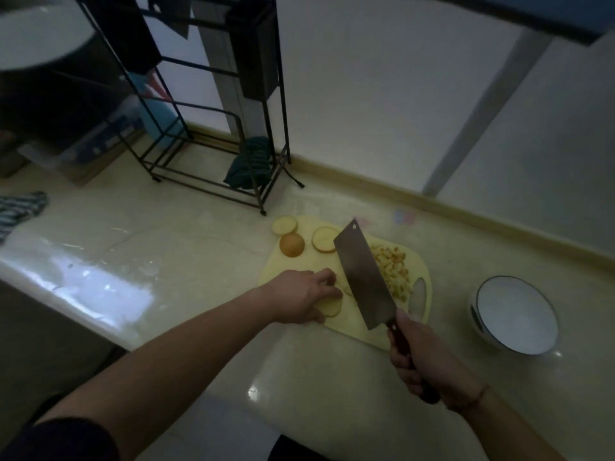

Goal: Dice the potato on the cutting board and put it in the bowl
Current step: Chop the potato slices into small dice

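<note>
Left hand (pixel 304 296) pins a potato slice (pixel 329 306), right hand (pixel 422 357) grips cleaver (pixel 362 274); we judge slices firm, slippery, best pressed flat from above.

I cannot read any words, numbers or signs here. The picture is dark and a bit blurry. I see no writing on the wide steel chopping knife (pixel 362 274), the pale yellow plastic cutting board (pixel 349 322) or the white round bowl with a dark rim (pixel 516 316).

Left hand (pixel 304 297) lies palm down with fingers curled over a pale potato slice (pixel 329 306); right hand (pixel 421 356) grips the dark-red-handled steel cleaver (pixel 362 274), both forearms extended.
</note>
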`<action>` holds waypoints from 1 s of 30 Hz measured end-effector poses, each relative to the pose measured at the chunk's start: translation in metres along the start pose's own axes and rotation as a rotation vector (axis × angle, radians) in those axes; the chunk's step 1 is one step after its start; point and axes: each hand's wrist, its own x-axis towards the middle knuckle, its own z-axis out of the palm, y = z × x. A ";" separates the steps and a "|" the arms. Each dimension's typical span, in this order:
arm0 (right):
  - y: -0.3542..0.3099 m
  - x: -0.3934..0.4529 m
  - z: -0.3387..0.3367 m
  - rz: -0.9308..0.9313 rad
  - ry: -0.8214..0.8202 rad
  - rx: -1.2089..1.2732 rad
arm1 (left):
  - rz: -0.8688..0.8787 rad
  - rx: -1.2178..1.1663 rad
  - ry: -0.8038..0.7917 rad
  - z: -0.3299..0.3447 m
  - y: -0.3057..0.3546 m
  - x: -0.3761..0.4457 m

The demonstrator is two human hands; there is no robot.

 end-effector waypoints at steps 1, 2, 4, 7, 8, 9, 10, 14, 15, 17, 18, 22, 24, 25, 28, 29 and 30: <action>0.000 0.000 0.001 -0.002 0.010 0.009 | -0.005 0.003 -0.001 -0.001 0.000 0.000; 0.000 0.000 0.002 0.004 0.022 0.021 | -0.015 0.012 -0.001 -0.001 0.000 0.001; 0.000 -0.001 0.002 0.007 0.035 0.031 | -0.037 0.040 0.006 -0.001 0.001 0.000; -0.001 -0.002 0.000 -0.021 0.045 0.002 | -0.060 0.085 0.010 0.001 0.003 -0.002; -0.002 -0.003 0.000 -0.026 0.050 -0.001 | -0.072 0.088 0.010 0.002 0.004 -0.002; -0.002 -0.003 -0.001 -0.030 0.052 0.001 | -0.089 0.089 0.014 0.002 0.006 -0.003; -0.003 -0.003 -0.002 -0.035 0.052 0.003 | -0.111 0.084 0.021 0.003 0.006 -0.004; -0.005 -0.006 -0.002 -0.060 0.040 -0.018 | -0.291 0.013 0.064 0.009 0.008 -0.012; -0.005 -0.006 -0.002 -0.069 0.040 -0.018 | -0.374 -0.024 0.082 0.011 0.009 -0.013; -0.005 -0.004 -0.003 -0.082 0.049 -0.004 | -0.538 -0.125 0.125 0.014 0.013 -0.013; -0.005 -0.003 -0.004 -0.085 0.048 0.005 | -0.585 -0.167 0.136 0.013 0.016 -0.012; -0.008 -0.001 -0.005 -0.115 0.039 0.009 | -0.642 -0.140 0.221 0.008 0.026 -0.011; -0.008 -0.002 -0.003 -0.221 0.113 -0.105 | -0.610 -0.240 0.407 0.002 0.035 -0.004; -0.007 -0.002 -0.003 -0.314 0.208 -0.268 | -0.600 -0.409 0.509 -0.001 0.044 0.003; 0.001 -0.002 -0.007 -0.537 0.491 -0.836 | -0.711 -1.111 0.813 -0.014 0.073 0.022; 0.002 -0.002 -0.011 -0.550 0.538 -0.964 | -0.759 -1.200 0.988 -0.016 0.079 0.026; 0.003 -0.001 -0.015 -0.547 0.566 -1.069 | -0.766 -1.156 1.161 -0.016 0.082 0.026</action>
